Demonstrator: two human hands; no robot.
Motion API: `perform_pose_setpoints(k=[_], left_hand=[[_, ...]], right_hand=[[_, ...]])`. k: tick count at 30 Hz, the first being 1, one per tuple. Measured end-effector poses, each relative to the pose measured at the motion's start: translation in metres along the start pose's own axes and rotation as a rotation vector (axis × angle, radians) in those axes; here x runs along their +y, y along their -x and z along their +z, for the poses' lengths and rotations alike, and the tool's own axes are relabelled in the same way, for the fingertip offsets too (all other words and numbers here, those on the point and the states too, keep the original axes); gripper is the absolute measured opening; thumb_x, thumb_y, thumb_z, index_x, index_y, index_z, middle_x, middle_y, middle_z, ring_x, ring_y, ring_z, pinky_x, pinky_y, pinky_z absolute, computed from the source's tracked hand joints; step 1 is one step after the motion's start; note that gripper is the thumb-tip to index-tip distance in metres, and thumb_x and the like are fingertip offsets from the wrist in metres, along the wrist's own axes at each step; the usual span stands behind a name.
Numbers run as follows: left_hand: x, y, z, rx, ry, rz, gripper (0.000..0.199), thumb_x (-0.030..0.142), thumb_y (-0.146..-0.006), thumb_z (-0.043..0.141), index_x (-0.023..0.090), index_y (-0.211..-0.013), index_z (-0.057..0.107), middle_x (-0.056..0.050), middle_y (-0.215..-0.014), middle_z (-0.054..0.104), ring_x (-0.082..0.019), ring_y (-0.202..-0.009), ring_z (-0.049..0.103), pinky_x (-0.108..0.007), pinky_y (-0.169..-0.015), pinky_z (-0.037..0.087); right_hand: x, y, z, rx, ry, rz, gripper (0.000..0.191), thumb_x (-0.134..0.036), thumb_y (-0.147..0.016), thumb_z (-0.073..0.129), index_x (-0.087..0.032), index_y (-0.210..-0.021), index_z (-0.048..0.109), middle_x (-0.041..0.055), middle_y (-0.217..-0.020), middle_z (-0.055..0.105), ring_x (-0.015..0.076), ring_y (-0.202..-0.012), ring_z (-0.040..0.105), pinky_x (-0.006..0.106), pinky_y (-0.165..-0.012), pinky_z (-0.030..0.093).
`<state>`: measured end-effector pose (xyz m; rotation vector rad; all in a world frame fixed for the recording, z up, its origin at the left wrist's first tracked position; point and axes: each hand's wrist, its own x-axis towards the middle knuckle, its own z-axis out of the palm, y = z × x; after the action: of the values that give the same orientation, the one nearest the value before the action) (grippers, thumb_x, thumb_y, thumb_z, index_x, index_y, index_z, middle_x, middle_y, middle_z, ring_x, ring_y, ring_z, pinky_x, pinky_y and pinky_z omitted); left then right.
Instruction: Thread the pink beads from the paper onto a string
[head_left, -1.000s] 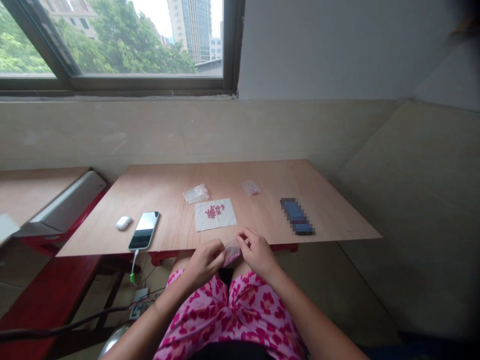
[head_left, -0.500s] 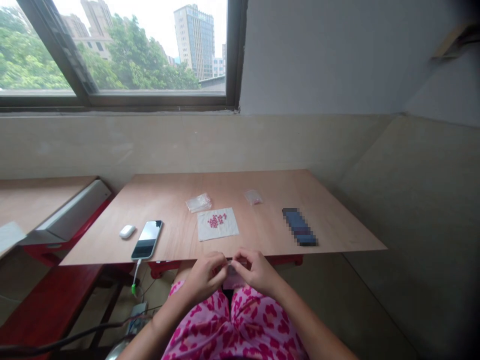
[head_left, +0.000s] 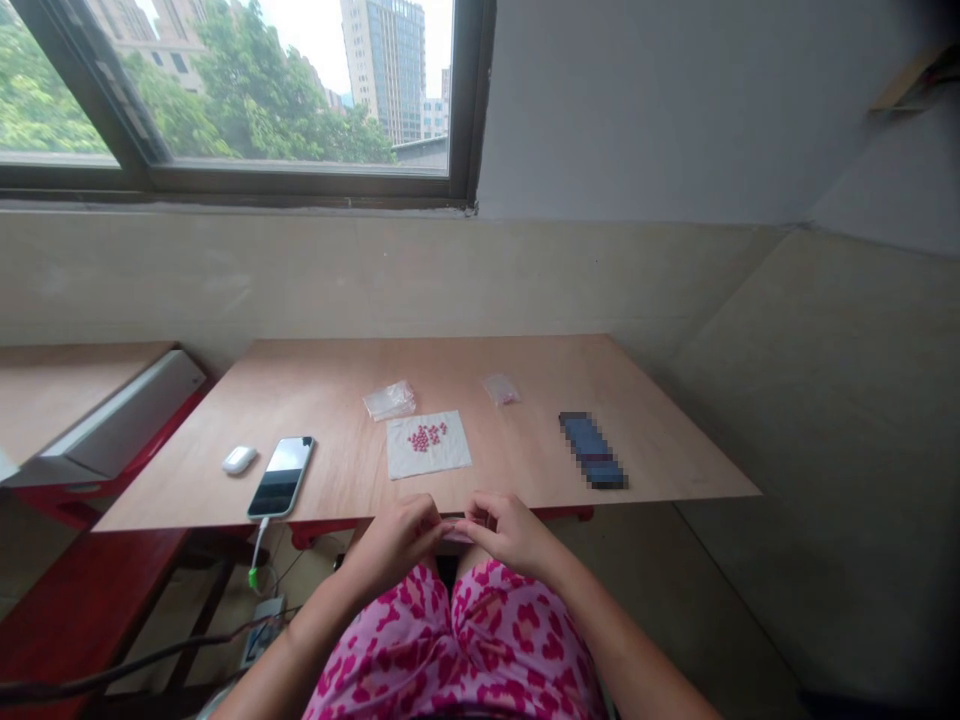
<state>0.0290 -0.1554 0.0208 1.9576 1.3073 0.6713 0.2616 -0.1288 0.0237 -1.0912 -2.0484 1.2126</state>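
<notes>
My left hand and my right hand are close together over my lap, just below the table's front edge. Fingers of both pinch a small clear plastic bag between them. Beyond them on the table, several small red-pink pieces lie on a white square sheet. Behind that sheet is a stack of clear plastic bags. To its right lies another clear bag with a few pink pieces inside.
On the wooden table, a phone with a white cable and a white earphone case lie left, a dark pixelated device right. A red bench stands at lower left.
The view has tilted and shifted slightly. My hands have risen a little nearer the table edge, and the bag between them now shows as a narrower strip.
</notes>
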Motion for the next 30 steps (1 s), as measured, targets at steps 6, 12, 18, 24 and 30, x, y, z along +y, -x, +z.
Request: perform_pose_setpoints(k=[6,12,18,24,30], left_hand=[[0.000,0.003,-0.003,-0.029,0.069,-0.056,0.037,0.044,-0.098,0.061,0.019,-0.073,0.051,0.000,-0.072,0.061,-0.015,-0.067,0.052,-0.025,-0.060,0.033],[0.006,0.002,-0.001,-0.126,0.381,-0.148,0.039,0.054,-0.100,0.056,0.018,-0.084,0.058,-0.002,-0.075,0.066,-0.017,-0.071,0.060,-0.026,-0.064,0.042],[0.007,-0.005,-0.005,-0.097,0.739,-0.214,0.044,0.061,-0.098,0.056,0.019,-0.086,0.054,-0.003,-0.071,0.070,-0.017,-0.062,0.064,-0.028,-0.063,0.047],[-0.003,-0.015,-0.012,0.015,0.692,-0.251,0.055,0.068,-0.094,0.057,0.020,-0.067,0.051,-0.005,-0.061,0.068,-0.018,-0.060,0.063,-0.029,-0.064,0.046],[-0.010,-0.008,-0.002,-0.120,0.299,-0.257,0.054,0.061,-0.099,0.052,0.017,-0.068,0.062,-0.004,-0.066,0.067,-0.017,-0.063,0.059,-0.028,-0.061,0.040]], right_hand=[[0.002,0.006,0.003,-0.048,-0.152,0.050,0.037,-0.042,-0.096,0.067,-0.017,-0.071,0.057,-0.0044,-0.062,0.048,0.0104,-0.058,0.041,0.023,-0.055,0.028],[0.022,-0.002,0.009,-0.030,-0.464,0.169,0.056,-0.061,-0.084,0.077,-0.018,-0.062,0.049,-0.0062,-0.054,0.041,0.0083,-0.052,0.034,0.022,-0.050,0.025],[0.024,-0.008,0.021,0.000,-0.819,0.140,0.048,-0.056,-0.075,0.089,-0.016,-0.088,0.066,0.0035,-0.086,0.069,0.0166,-0.078,0.063,0.028,-0.075,0.049],[0.021,-0.026,0.000,-0.016,-0.669,0.171,0.038,-0.053,-0.088,0.076,-0.017,-0.095,0.067,0.0042,-0.082,0.071,0.0146,-0.064,0.063,0.027,-0.063,0.051],[0.042,-0.133,-0.125,0.583,-0.368,0.082,0.026,-0.042,-0.093,0.065,-0.018,-0.103,0.063,-0.0026,-0.070,0.061,0.0112,-0.055,0.054,0.020,-0.050,0.041]])
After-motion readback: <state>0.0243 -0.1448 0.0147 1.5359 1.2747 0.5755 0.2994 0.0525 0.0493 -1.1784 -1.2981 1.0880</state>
